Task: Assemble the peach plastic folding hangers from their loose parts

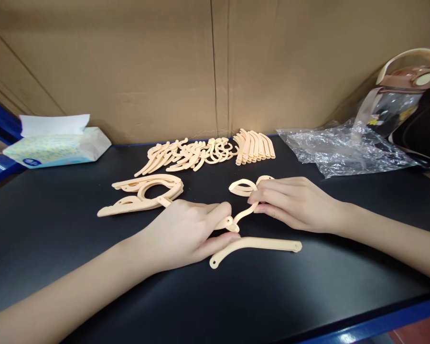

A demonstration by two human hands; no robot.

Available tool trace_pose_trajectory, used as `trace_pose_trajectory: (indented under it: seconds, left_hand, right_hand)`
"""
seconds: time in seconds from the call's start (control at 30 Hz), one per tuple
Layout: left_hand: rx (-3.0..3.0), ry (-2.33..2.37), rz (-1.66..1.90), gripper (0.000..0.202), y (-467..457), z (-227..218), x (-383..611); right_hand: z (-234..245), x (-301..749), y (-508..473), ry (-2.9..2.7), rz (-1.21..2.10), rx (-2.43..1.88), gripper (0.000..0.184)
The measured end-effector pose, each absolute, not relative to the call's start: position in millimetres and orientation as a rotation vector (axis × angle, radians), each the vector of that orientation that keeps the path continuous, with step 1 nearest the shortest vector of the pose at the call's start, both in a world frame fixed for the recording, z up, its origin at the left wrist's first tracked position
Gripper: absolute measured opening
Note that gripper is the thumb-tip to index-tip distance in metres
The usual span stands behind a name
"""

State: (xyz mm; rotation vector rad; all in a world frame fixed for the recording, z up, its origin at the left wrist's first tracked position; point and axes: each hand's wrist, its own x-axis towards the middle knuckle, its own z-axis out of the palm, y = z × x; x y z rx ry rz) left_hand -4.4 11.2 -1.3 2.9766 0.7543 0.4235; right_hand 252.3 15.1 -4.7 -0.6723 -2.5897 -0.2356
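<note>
My left hand [189, 231] is closed around a cream plastic hanger arm [222, 223]; one end sticks out at the fingertips, the other behind the hand. My right hand [290, 203] pinches a curved hanger hook [244, 214], whose lower end meets the tip of that arm. Whether the two are joined, I cannot tell. Just in front of my left thumb lies a loose hanger arm [261, 243] with holes at its ends. A curved cream piece [241, 187] rests beside my right fingertips, partly hidden. Folded hangers [157, 191] lie stacked beyond my left hand.
Along the back of the black table [215, 306] are piles of hooks and curved pieces [193, 154] and a row of hanger arms [255, 145]. A tissue pack [59, 147] sits at left. Crumpled clear plastic [340, 148] and a bottle [397, 102] are at right, before a cardboard wall [146, 71].
</note>
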Motion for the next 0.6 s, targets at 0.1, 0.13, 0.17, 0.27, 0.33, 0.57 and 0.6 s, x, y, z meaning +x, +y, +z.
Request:
trace_pose_trajectory:
  seconds: [0.1,0.13,0.17,0.27,0.33,0.57,0.6]
  left_hand:
    - [2.972,0.745,0.439,0.024,10.9,-0.9,-4.0]
    - [2.973,0.743,0.436,0.023,10.9,-0.7,-3.9]
    - [2.976,0.743,0.433,0.023,10.8,-0.5,-3.9]
    - [2.998,0.745,0.427,0.024,10.7,0.0,-3.7]
    - [3.015,0.741,0.424,0.026,10.8,0.1,-3.2]
    - [3.008,0.736,0.419,0.026,10.4,0.1,-3.2]
    - [3.004,0.739,0.417,0.025,10.4,0.1,-3.3]
  right_hand:
    - [-3.9,252.2,15.1,-2.599,-0.221,-0.672,0.018]
    - [-3.8,252.3,15.0,-2.598,-0.225,-0.671,0.018]
    - [-3.7,252.3,15.0,-2.596,-0.231,-0.67,0.018]
    - [-4.0,252.4,15.4,-2.59,-0.25,-0.68,0.02]
    - [-4.4,252.5,15.9,-2.587,-0.257,-0.69,0.02]
    - [-4.4,252.5,15.5,-2.581,-0.262,-0.696,0.021]
    - [-4.2,252.5,15.3,-2.582,-0.26,-0.695,0.021]
